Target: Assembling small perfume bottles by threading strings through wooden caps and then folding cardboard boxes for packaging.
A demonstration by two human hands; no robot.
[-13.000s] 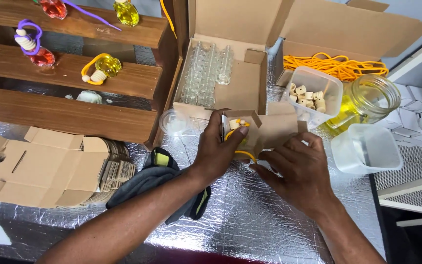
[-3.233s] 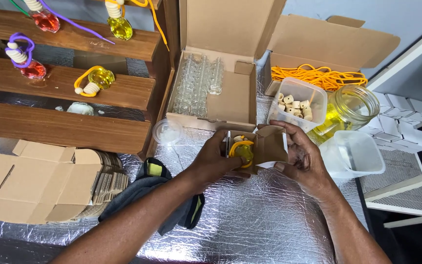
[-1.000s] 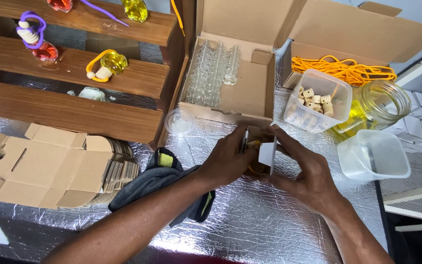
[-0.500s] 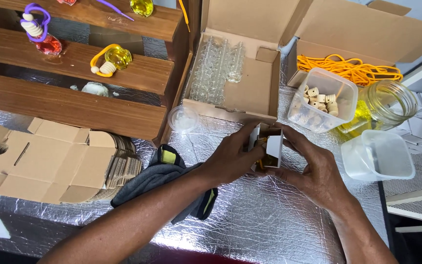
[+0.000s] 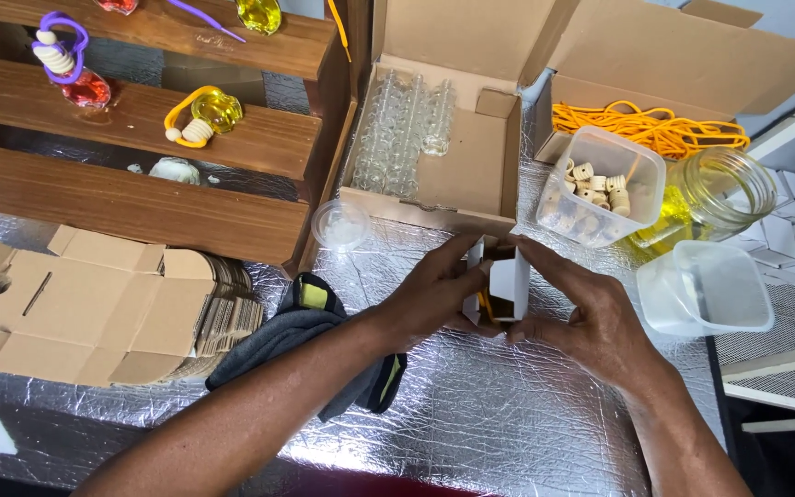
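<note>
Your left hand (image 5: 434, 299) and right hand (image 5: 591, 317) are both wrapped around a small white box (image 5: 508, 287), holding it from each side just above the shiny silver table (image 5: 508, 423). Something yellow peeks out inside it. A grey cloth (image 5: 301, 336) lies beside your left arm.

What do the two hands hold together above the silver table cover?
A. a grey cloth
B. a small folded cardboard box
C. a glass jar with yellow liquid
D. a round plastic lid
B: the left hand and the right hand both clasp the small cardboard box, one on each side of it.
</note>
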